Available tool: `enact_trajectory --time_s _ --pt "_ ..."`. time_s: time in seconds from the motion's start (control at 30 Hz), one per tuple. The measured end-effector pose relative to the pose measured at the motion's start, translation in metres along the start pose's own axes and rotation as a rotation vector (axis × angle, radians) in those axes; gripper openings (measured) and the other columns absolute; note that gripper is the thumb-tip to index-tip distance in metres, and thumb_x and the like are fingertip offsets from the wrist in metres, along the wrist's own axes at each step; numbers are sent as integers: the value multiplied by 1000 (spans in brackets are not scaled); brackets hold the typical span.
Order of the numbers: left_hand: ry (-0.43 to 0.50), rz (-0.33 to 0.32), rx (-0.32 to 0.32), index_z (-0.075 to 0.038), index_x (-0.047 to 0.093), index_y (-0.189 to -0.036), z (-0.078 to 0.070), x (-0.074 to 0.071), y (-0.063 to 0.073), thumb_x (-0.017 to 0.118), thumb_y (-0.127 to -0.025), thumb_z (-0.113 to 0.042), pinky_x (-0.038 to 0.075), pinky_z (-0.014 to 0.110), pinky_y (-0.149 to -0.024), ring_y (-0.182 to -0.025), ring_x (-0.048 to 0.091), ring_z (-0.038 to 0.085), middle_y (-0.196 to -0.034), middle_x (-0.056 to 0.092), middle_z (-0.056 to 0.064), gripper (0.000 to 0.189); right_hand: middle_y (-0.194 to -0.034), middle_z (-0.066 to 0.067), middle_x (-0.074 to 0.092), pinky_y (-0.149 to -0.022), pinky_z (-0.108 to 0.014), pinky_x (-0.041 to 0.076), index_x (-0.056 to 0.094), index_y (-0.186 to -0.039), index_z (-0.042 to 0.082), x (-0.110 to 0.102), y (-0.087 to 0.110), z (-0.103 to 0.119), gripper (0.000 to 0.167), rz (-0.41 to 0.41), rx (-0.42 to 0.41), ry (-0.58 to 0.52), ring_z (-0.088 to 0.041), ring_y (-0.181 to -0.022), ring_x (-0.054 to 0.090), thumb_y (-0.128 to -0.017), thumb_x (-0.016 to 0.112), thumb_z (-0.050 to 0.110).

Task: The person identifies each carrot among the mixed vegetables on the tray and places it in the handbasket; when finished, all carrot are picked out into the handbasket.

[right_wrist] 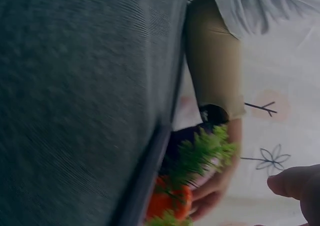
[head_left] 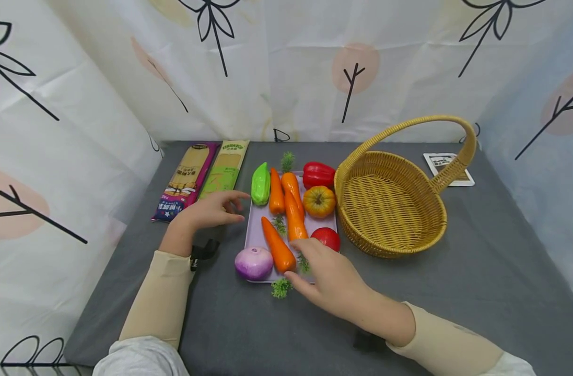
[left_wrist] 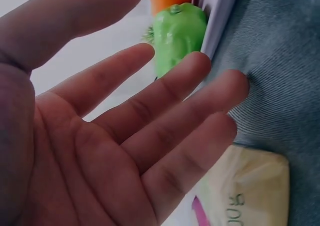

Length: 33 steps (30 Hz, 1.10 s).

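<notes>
My left hand (head_left: 215, 210) is held at the left edge of the lavender tray (head_left: 253, 230), fingers loosely extended with nothing in them. Nearest to its fingertips lies a green pepper (head_left: 260, 185), also visible past the fingers in the left wrist view. Over the tray's lower right reaches my right hand (head_left: 335, 279), thumb and fingers spread around the thick end of an orange carrot (head_left: 278, 245) with a leafy green top. More carrots (head_left: 277, 193) lie in the middle. A purple onion (head_left: 254, 263) sits at the lower left corner, and a red tomato (head_left: 326, 238) lies just beyond the right hand.
Right of the tray stands a woven basket (head_left: 392, 209) with a tall arched handle. A small pumpkin (head_left: 319, 202) and a red bell pepper (head_left: 318, 175) lie beside it. Two flat food packets (head_left: 185, 183) are at the back left. A white-edged packet (head_left: 448, 168) lies behind the basket.
</notes>
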<state>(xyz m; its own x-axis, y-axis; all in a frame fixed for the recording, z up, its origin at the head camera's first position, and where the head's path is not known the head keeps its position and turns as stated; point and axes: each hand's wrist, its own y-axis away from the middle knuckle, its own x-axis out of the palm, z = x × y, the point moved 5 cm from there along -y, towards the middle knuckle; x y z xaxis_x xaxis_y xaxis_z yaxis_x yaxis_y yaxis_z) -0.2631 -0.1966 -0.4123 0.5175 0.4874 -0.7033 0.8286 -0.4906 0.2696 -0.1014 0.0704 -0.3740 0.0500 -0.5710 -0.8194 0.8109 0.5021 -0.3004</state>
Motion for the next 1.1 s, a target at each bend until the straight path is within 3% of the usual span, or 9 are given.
enact_trajectory --time_s 0.3,0.67,0.9,1.1 --pt "-22 7 -13 -19 56 -147 6 7 -6 74 -93 -25 54 42 -85 -104 59 27 -119 61 7 57 -114 0 64 -76 -24 54 58 -132 9 29 -1 -9 54 72 131 -41 -8 -83 54 -92 77 40" --pt "-27 -25 21 -16 63 -138 14 21 -16 79 -91 -28 49 39 -81 -96 54 26 -109 60 8 52 -113 -2 64 -80 -31 56 58 -133 9 37 -1 -16 56 118 201 -4 -12 -87 58 -92 76 42" --pt "-10 -85 57 -14 65 -134 17 26 -14 81 -89 -26 47 39 -78 -92 52 25 -103 59 7 49 -105 -3 64 -69 -31 55 61 -129 7 43 -6 -9 52 127 221 102 -14 -79 56 -92 75 42" --pt "-3 -110 92 -12 66 -133 18 25 -15 81 -89 -27 46 38 -76 -90 52 25 -102 58 7 49 -86 -2 60 -55 -30 48 65 -116 8 49 -16 -4 46 120 282 189 -16 -64 51 -90 75 44"
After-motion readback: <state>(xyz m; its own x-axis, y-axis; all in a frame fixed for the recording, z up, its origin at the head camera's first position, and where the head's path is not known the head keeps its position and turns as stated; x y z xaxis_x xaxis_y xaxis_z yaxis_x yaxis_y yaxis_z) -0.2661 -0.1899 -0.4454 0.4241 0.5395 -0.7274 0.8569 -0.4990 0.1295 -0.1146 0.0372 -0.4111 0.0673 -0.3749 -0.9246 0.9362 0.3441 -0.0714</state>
